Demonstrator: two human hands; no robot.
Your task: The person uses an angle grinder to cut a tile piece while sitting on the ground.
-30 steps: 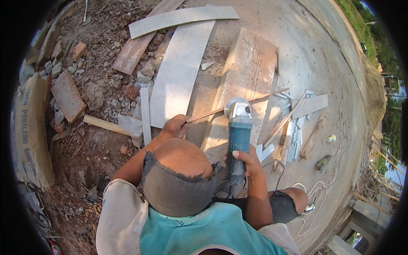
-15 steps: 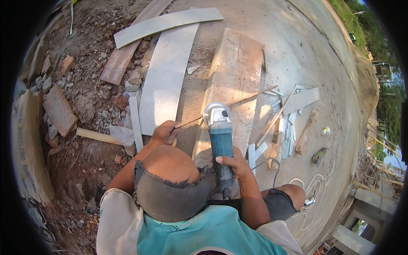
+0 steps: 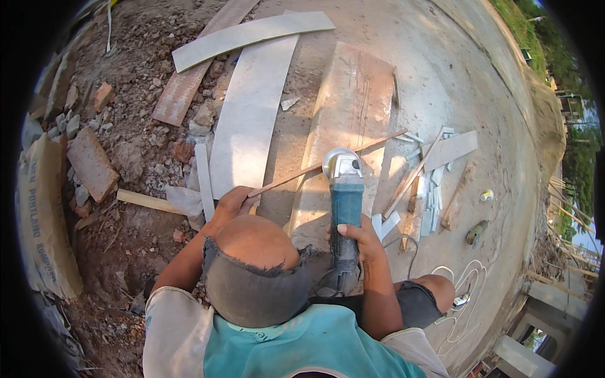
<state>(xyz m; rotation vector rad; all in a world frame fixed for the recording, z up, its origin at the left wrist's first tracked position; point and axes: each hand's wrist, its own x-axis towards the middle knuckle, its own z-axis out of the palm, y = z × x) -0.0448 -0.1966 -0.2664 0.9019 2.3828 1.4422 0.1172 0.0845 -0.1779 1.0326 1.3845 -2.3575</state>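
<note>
My left hand is closed on the near-left end of a long, narrow reddish-brown strip. The strip lies slantwise across a rough, wide plank, its far end reaching past the plank's right edge. In my right hand is a blue-green angle grinder, gripped round its body with the thumb on top. Its silver head and disc guard rest over the strip, hiding a part of it. Whether the disc touches the strip or spins, I cannot tell.
Pale boards or tiles lie at the upper left beside rubble and bricks. Right of the plank is a pile of cut strips. A second power tool and a coiled white cable lie farther right. A cement bag stands far left.
The grinder, with my right hand, has moved to the right along the strip. My left hand keeps its hold on the strip's end; the whole view has shifted slightly.
</note>
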